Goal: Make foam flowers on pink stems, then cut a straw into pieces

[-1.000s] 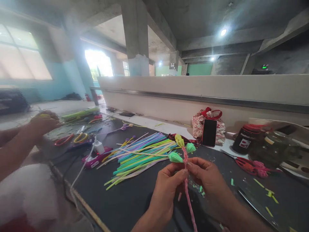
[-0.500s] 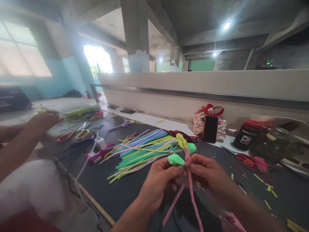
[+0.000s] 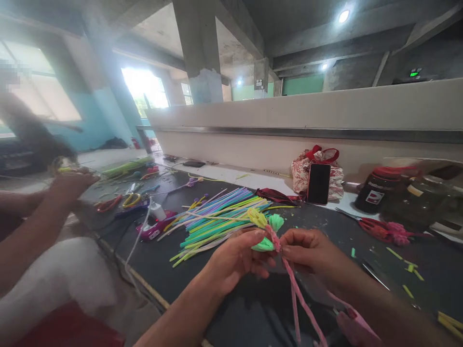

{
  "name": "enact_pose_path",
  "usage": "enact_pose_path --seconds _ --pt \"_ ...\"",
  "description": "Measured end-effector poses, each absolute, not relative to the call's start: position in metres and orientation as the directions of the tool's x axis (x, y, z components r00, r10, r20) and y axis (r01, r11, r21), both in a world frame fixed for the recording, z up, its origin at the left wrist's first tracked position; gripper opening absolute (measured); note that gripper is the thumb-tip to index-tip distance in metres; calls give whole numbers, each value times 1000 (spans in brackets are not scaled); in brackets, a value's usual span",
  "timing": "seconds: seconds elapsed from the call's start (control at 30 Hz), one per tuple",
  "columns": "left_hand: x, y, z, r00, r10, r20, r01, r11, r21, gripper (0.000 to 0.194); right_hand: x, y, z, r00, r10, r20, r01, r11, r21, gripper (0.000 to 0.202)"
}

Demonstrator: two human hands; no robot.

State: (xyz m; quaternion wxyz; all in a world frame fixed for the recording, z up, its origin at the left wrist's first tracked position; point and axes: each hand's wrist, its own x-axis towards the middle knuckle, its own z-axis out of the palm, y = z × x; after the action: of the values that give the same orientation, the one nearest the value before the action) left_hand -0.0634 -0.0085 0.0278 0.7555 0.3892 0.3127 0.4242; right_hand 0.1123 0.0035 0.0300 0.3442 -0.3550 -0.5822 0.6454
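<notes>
A pipe-cleaner flower [image 3: 274, 236] is in front of me, with a yellow top, two green tufts and a twisted pink stem. Two pink pipe-cleaner ends [image 3: 302, 299] hang below it. My right hand [image 3: 307, 248] is closed, pinching the pink stem just under the tufts. My left hand [image 3: 235, 260] is curled round the left side, its thumb by the nearer green tuft and its fingers under it. That tuft is partly covered by the left hand. Behind my hands lies a pile of coloured pipe cleaners [image 3: 217, 217].
A purple glue device [image 3: 150, 230] with a white cord stands left of the pile. At the right lie red-handled pliers [image 3: 374, 230] and yellow scraps [image 3: 410, 267]. A phone [image 3: 318, 184] leans on a patterned bag [image 3: 300, 168], near dark jars [image 3: 374, 193]. A co-worker's arm [image 3: 54, 212] is at left.
The flower has tilted left, and its lower pink ends have swung right. My left thumb has moved up over the near green tuft, its fingers loosening below. The view has shifted slightly.
</notes>
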Motion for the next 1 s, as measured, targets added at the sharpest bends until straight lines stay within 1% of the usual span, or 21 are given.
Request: enact_pose_path --seconds 0.1,0.2,0.3,0.4,0.5,0.63,0.77,0.9,1.0 --pt "-63 -9 27 456 875 -163 -336 339 879 25 114 3 29 -537 842 -51 -13 -68 -998 19" --pt "-61 -10 25 432 885 -174 -292 320 901 21 116 2 30 -548 835 -47 19 -44 -999 17" --pt "-59 -12 23 407 896 -175 -263 299 917 18 116 3 31 -540 840 -47 97 7 -995 14" --pt "-58 -12 20 396 894 -209 -253 326 911 19 116 3 31 -527 849 -30 202 91 -975 15" --pt "-59 -11 17 387 896 -217 -261 332 907 16 114 1 29 -504 862 -57 240 77 -968 16" --pt "-58 -10 14 390 902 -186 -280 308 909 14 112 -1 27 -462 880 -106 217 -4 -976 13" --pt "-57 -9 13 402 901 -163 -333 310 890 15 110 0 29 -460 885 -68 152 3 -988 12" --pt "-60 -9 11 420 899 -126 -453 328 829 18 111 2 29 -488 870 -65 72 -34 -997 17" --pt "-62 -11 9 420 905 -71 -532 309 789 24 113 3 27 -475 878 -61 24 -56 -998 19"
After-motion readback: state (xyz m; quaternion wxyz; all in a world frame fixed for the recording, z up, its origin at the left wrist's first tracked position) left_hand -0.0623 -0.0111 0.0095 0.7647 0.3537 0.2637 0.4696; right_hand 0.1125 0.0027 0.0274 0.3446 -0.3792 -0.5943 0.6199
